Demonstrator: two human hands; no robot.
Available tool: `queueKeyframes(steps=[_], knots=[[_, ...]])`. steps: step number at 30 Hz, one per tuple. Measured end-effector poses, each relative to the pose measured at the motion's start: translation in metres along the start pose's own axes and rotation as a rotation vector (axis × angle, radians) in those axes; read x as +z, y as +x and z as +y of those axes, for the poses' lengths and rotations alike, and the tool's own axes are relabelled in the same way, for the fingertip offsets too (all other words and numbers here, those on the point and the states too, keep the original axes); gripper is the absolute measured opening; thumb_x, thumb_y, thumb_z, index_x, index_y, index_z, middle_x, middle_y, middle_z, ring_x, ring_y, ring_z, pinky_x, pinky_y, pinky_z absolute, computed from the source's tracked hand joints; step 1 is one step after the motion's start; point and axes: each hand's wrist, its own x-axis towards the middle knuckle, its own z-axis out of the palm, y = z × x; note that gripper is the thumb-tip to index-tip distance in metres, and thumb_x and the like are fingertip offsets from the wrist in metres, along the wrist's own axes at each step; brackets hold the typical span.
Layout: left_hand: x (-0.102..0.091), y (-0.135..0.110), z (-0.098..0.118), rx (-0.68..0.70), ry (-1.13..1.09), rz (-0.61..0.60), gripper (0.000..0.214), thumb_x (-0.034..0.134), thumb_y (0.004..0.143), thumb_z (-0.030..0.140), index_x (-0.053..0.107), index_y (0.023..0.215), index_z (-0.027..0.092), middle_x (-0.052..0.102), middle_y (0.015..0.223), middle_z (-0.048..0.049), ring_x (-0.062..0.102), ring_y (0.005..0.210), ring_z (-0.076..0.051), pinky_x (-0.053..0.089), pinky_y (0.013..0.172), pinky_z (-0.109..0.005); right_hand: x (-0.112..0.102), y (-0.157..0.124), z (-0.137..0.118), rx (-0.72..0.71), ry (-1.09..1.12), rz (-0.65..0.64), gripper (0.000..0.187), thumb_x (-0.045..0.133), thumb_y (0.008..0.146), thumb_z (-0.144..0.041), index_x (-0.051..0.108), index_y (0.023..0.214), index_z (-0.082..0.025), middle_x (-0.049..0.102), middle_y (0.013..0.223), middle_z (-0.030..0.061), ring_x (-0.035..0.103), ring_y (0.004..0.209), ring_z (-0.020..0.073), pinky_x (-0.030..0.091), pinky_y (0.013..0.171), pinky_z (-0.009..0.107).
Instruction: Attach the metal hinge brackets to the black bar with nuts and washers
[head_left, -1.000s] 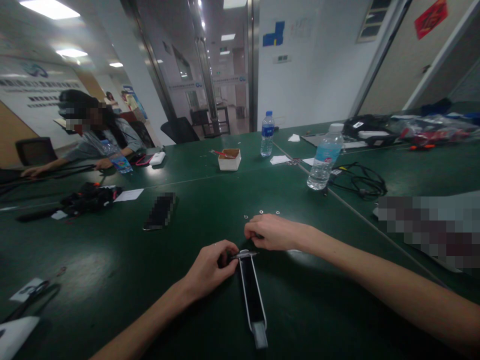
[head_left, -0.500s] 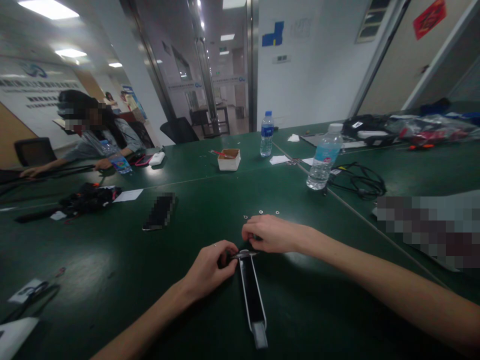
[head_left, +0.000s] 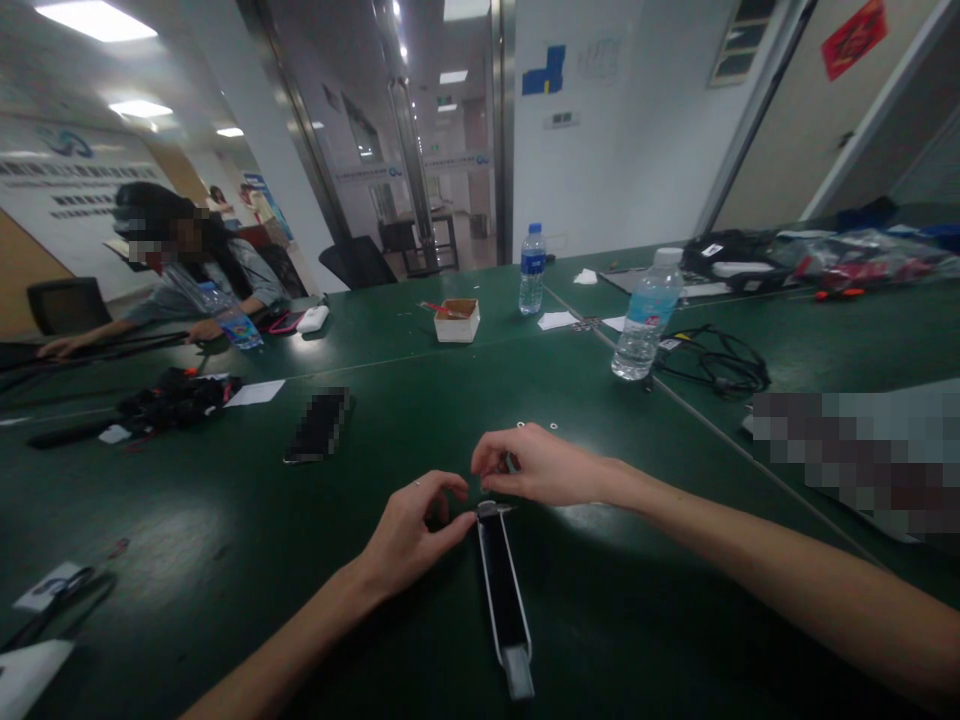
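A long, narrow frame with a white rim and dark middle (head_left: 504, 580) lies on the green table, its grey tab toward me. Across its far end sits a small metal crosspiece (head_left: 496, 509). My left hand (head_left: 416, 525) is at the left of that end, thumb tip at the crosspiece, fingers apart and holding nothing visible. Just beyond the end, my right hand (head_left: 551, 468) has thumb and index finger close together; a tiny pale thing at their tips is too small to make out. Small white rings (head_left: 553, 426) lie behind the right hand.
A dark phone (head_left: 319, 425) lies at left. Farther back stand a small open box (head_left: 457, 325), a blue-labelled bottle (head_left: 532, 270) and a larger water bottle (head_left: 646, 318). Black cables (head_left: 716, 362) lie at right. Across the table at left, a person (head_left: 202, 260) handles something long and dark.
My left fingers have opened away from the crosspiece. The right hand has shifted slightly left, with its fingertips now above the frame's far end. One small ring seen before is out of sight.
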Motion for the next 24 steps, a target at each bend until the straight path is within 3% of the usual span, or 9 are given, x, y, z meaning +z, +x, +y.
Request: queueKeyframes(steps=[7,13,20,24], knots=[[0.004,-0.005,0.006,0.139,-0.054,0.179,0.013,0.059,0.087,0.029,0.059,0.096,0.019,0.061,0.084,0.0007,0.056,0.067,-0.013,0.046,0.057,-0.022,0.013,0.004,-0.002,0.072,0.458,0.005,0.010,0.063,0.082,-0.019,0.058,0.087,-0.013,0.067,0.080,0.0020,0.063,0.071,0.0121,0.048,0.061,0.023],[0.002,-0.005,0.009,0.204,-0.048,0.259,0.011,0.058,0.089,0.028,0.060,0.091,0.018,0.062,0.080,0.0006,0.057,0.066,-0.012,0.047,0.058,-0.022,0.020,0.005,0.000,0.074,0.644,-0.020,0.010,0.063,0.081,-0.017,0.057,0.087,-0.013,0.066,0.080,0.0013,0.063,0.072,0.0114,0.048,0.063,0.023],[-0.005,-0.003,0.003,0.245,-0.048,0.146,0.012,0.057,0.090,0.026,0.061,0.097,0.018,0.063,0.086,-0.0009,0.057,0.068,-0.012,0.047,0.058,-0.021,0.012,0.002,-0.006,0.130,0.594,-0.078,0.012,0.062,0.083,-0.018,0.056,0.092,-0.011,0.067,0.083,0.0029,0.064,0.076,0.0123,0.049,0.066,0.025],[-0.010,-0.001,-0.007,0.258,-0.013,0.050,0.010,0.057,0.089,0.025,0.060,0.095,0.018,0.061,0.088,-0.0012,0.057,0.071,-0.012,0.047,0.060,-0.022,0.002,0.000,-0.004,0.098,0.308,-0.068,0.021,0.062,0.085,-0.025,0.058,0.101,-0.013,0.067,0.092,0.0048,0.063,0.079,0.0136,0.049,0.066,0.025]])
